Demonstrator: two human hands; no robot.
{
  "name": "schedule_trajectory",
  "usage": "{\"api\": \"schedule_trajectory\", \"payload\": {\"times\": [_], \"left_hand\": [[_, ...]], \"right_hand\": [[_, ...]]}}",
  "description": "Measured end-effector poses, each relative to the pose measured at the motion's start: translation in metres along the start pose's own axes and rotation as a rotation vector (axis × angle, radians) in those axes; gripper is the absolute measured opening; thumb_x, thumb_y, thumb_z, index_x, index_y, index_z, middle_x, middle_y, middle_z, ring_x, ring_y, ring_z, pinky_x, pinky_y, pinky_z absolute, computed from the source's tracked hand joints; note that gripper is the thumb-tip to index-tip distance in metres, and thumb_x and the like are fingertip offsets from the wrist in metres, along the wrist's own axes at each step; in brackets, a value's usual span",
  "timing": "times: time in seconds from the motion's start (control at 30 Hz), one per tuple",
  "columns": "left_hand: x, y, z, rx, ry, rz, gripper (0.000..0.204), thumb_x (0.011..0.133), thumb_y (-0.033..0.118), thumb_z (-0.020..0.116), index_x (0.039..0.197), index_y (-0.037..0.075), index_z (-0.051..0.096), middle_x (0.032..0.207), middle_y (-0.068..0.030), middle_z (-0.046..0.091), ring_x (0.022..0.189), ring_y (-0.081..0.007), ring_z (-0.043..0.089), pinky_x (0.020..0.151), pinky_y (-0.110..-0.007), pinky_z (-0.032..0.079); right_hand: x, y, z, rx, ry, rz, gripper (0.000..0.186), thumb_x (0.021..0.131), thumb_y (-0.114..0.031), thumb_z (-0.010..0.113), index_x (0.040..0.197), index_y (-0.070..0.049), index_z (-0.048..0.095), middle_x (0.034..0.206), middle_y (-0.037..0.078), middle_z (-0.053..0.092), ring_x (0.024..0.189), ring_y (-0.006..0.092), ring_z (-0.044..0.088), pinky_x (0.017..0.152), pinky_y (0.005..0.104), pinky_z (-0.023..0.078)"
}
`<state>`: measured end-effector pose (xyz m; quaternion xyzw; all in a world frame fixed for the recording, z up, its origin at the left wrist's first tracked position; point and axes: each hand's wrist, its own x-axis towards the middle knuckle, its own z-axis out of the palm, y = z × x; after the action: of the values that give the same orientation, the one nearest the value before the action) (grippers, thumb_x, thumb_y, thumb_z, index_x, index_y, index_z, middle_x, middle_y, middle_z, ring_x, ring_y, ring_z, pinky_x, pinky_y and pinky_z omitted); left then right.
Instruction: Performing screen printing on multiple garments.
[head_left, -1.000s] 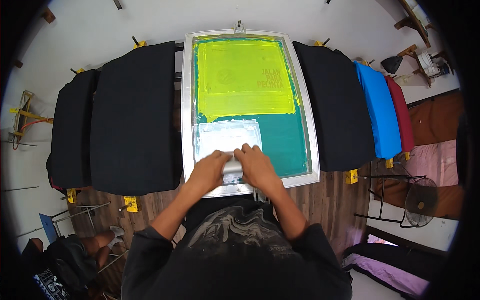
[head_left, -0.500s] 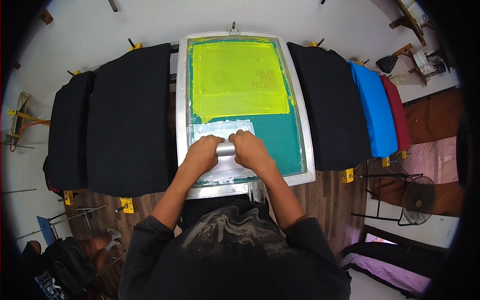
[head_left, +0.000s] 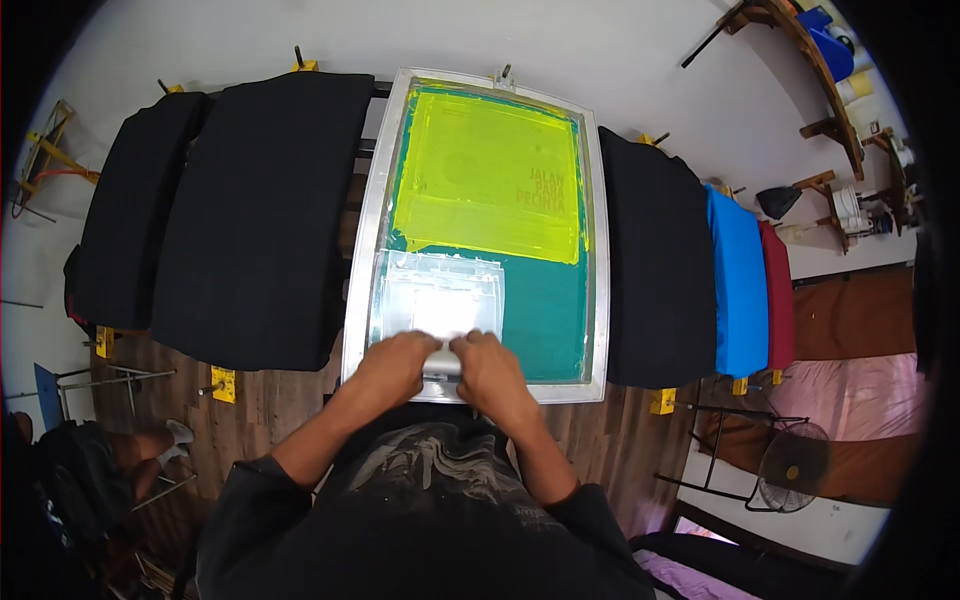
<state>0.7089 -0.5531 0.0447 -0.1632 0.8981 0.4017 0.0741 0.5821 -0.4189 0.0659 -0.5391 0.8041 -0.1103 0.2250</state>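
Both my hands grip a silver squeegee [head_left: 441, 360] near the front end of a printing screen. My left hand [head_left: 393, 372] is closed round its left part, and my right hand [head_left: 490, 372] round its right part. The screen has a metal frame [head_left: 597, 240] and green mesh [head_left: 545, 320]. Yellow-green tape [head_left: 480, 150] covers the far half of the mesh, with faint lettering showing at its right. Between the tape and my hands lies a smeared white ink patch [head_left: 440, 295] with a bright sheen. The squeegee's blade edge is hidden behind my hands.
Black cloth-covered boards [head_left: 265, 220] stand left of the screen. Another black one [head_left: 660, 270] is on the right, followed by blue [head_left: 740, 280] and red [head_left: 775, 295] ones. A fan [head_left: 793, 467] stands lower right. Someone in dark clothes [head_left: 85, 480] sits lower left.
Both hands have drawn the squeegee toward me, down the screen. More of the white patch is uncovered behind it. The whole view has also tilted and shifted slightly.
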Motion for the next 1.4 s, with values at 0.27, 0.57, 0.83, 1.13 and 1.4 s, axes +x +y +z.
{"api": "schedule_trajectory", "payload": {"times": [0.27,0.57,0.83,1.13,1.4], "left_hand": [[0.079,-0.010,-0.029,0.028,0.112,-0.015,0.034,0.071,-0.006,0.059,0.102,0.002,0.071,0.096,-0.0219,0.069,0.089,-0.0384,0.067,0.083,-0.045,0.053],[0.018,-0.003,0.012,-0.014,0.127,-0.003,0.038,0.070,-0.007,0.063,0.107,0.001,0.063,0.101,-0.0190,0.064,0.093,-0.0404,0.064,0.082,-0.048,0.052],[0.007,0.004,-0.003,0.046,-0.058,0.037,0.027,0.069,-0.001,0.066,0.096,0.001,0.066,0.095,-0.0175,0.065,0.091,-0.0375,0.064,0.079,-0.046,0.052],[0.036,-0.017,0.004,0.007,0.293,0.046,0.032,0.069,-0.006,0.064,0.100,0.002,0.065,0.097,-0.0166,0.063,0.097,-0.0360,0.062,0.080,-0.044,0.053],[-0.023,-0.002,0.041,0.065,0.207,0.132,0.039,0.071,0.004,0.066,0.109,0.000,0.060,0.105,-0.0152,0.058,0.101,-0.0328,0.060,0.081,-0.042,0.051]], "right_hand": [[0.080,0.040,-0.021,-0.021,0.033,0.068,0.027,0.066,-0.001,0.067,0.093,-0.004,0.068,0.090,0.019,0.065,0.090,0.0386,0.063,0.078,0.0458,0.052],[0.018,0.015,-0.001,0.088,0.028,0.052,0.043,0.059,0.001,0.070,0.102,-0.002,0.066,0.098,0.017,0.063,0.097,0.0378,0.058,0.084,0.0437,0.052],[0.009,0.006,-0.015,0.061,-0.080,-0.017,0.037,0.063,-0.001,0.070,0.099,-0.005,0.066,0.094,0.016,0.064,0.089,0.0378,0.062,0.078,0.0462,0.053],[0.044,0.018,-0.004,-0.017,0.052,-0.001,0.049,0.062,0.003,0.067,0.109,-0.005,0.063,0.101,0.017,0.060,0.096,0.0379,0.057,0.083,0.0446,0.050],[-0.019,-0.005,0.008,0.034,-0.054,0.005,0.059,0.058,0.007,0.070,0.115,-0.004,0.058,0.109,0.016,0.056,0.100,0.0373,0.053,0.085,0.0457,0.050]]}}
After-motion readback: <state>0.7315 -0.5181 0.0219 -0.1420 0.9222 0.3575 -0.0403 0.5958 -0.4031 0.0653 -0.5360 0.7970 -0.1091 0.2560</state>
